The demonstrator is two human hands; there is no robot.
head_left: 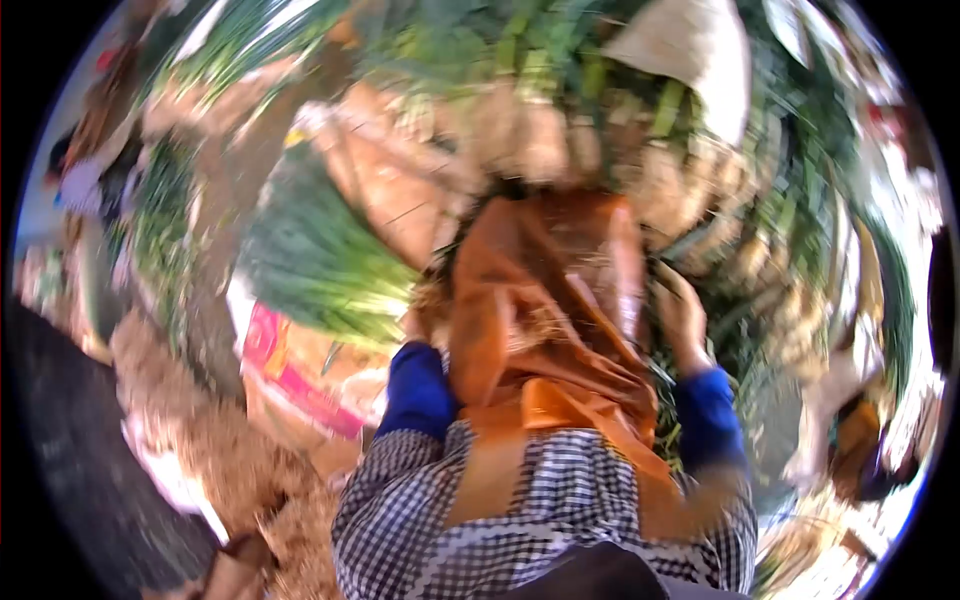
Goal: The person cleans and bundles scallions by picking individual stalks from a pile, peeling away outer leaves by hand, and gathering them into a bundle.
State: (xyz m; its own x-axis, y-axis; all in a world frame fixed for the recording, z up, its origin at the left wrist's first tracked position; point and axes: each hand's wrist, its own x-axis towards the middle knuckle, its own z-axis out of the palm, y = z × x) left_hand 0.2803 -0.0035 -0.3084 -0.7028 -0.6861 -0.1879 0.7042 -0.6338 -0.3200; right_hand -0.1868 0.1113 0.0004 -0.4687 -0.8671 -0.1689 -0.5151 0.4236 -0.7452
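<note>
A thick bunch of green onions (325, 250) lies to the left, its dark green tops fanned out and its pale root ends toward me. My left hand (414, 322) is closed at that root end; blur and the bunch hide most of its fingers. On the right, my right hand (682, 312) reaches down beside loose green stalks (735, 345), its fingers stretched out and nothing visible in them. Between my hands an orange-brown apron (545, 300) covers my lap, with bits of dry root or soil on it.
Large root-bearing bundles of green onions (525, 130) line the area ahead. A pale sheet (690, 55) lies over some at upper right. A pink-and-tan printed sack (300, 365) is under the left bunch. Dry brown debris (190, 420) covers the ground at left.
</note>
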